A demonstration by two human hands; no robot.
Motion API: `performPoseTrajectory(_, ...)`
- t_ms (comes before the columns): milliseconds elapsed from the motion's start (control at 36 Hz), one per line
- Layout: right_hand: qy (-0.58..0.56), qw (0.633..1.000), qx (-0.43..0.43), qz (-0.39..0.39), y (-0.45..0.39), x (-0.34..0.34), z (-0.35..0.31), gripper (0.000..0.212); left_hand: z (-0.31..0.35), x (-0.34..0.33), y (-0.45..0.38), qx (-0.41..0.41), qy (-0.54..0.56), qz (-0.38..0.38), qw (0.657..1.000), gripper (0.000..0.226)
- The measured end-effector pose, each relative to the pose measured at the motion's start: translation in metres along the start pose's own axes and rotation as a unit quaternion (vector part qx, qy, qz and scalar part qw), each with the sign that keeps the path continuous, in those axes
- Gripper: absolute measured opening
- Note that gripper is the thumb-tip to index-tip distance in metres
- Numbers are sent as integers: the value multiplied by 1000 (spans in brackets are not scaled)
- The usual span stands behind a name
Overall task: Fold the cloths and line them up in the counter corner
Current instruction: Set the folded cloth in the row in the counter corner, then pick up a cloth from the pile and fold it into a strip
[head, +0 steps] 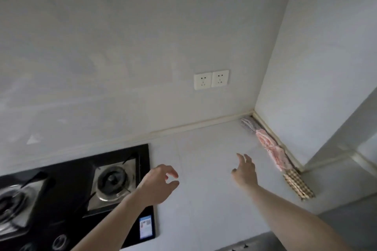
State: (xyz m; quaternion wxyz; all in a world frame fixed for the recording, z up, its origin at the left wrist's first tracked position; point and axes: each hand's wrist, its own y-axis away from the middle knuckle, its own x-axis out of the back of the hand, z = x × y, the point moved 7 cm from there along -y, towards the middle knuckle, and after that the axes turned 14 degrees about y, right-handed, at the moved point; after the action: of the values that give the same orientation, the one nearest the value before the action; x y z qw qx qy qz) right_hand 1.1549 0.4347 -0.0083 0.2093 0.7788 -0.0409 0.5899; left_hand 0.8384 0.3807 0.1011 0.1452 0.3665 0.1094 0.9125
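Folded cloths lie in a row along the right wall of the white counter. A grey patterned cloth sits in the very corner. Pink cloths follow it, and a brown checked cloth ends the row nearest me. My right hand hovers over the counter left of the pink cloths, fingers spread and holding nothing. My left hand hangs above the counter beside the stove, fingers loosely curled and empty.
A black gas stove with two burners fills the lower left, a blue label on its front corner. Two wall sockets sit above the counter. A wall pillar juts out at right.
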Motion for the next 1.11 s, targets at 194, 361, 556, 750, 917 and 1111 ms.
performPoseTrajectory(194,-56,949,306,-51,139,-19,-214,61,-102,92,138,60,42,136,988,15)
performPoseTrajectory(361,-100,880,453,-97,293,-34,-339,55,-191,155,288,117,38,263,957,22)
performPoseTrajectory(556,-71,810,570,-121,449,-63,-442,54,-276,204,445,178,48,368,911,28)
performPoseTrajectory(750,-33,751,639,-165,555,-97,-522,54,-348,238,554,230,64,438,867,31)
performPoseTrajectory(917,-16,720,669,-182,609,-136,-594,53,-416,263,610,257,76,465,844,32)
performPoseTrajectory(1111,-7,712,663,-230,654,-192,-674,53,-483,301,649,289,84,484,822,32)
